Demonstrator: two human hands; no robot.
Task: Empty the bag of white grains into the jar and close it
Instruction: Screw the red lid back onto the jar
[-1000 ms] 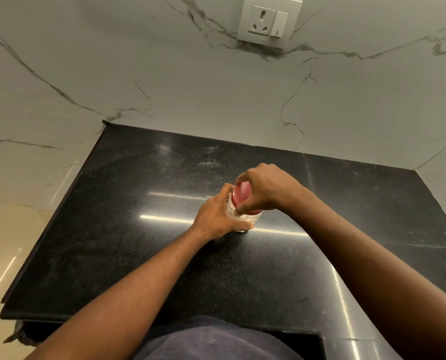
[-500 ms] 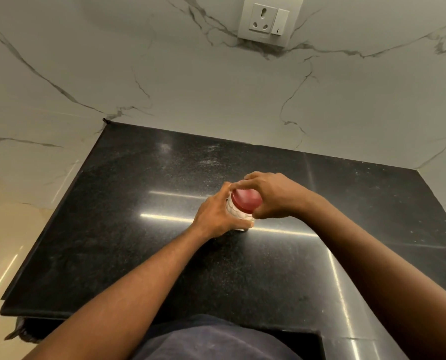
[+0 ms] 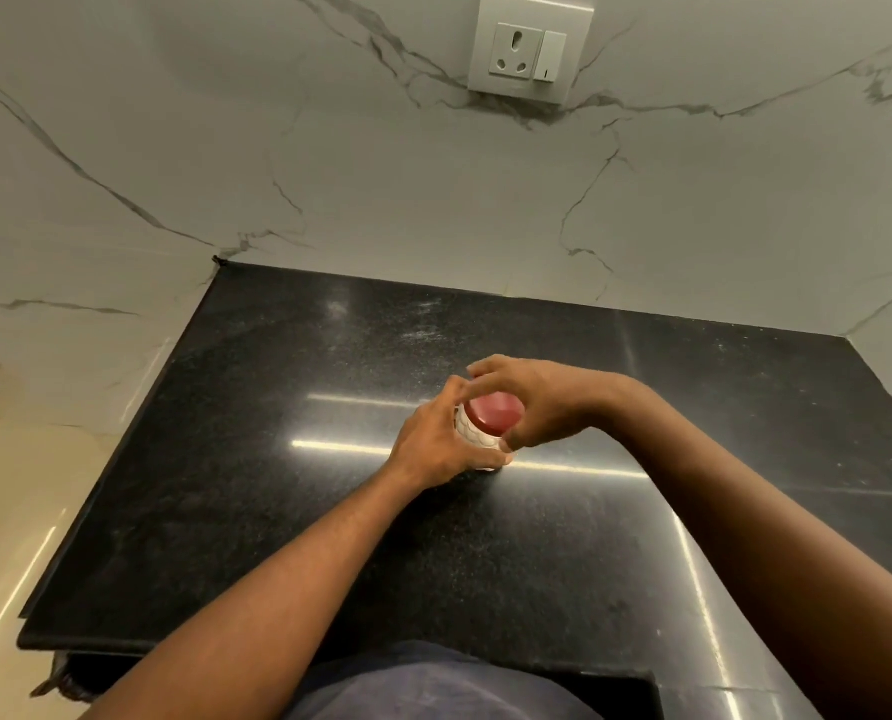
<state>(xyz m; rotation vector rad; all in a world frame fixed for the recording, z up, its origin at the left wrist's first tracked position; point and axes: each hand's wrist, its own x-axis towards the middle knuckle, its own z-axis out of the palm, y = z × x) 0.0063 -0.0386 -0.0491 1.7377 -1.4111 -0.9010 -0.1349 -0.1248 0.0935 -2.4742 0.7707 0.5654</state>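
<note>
On a black countertop (image 3: 256, 459), a person's left hand (image 3: 436, 444) wrapped closed around the side of a small textured jar (image 3: 472, 433) standing upright near the counter's middle, while the right hand (image 3: 532, 402) curled over its red lid (image 3: 495, 412), fingers and thumb pinched on the rim. With no bag in sight and the lid seated on the mouth, the work appeared to be in its closing step. The next move would likely call for a firm twist against the steadying left grip.
</note>
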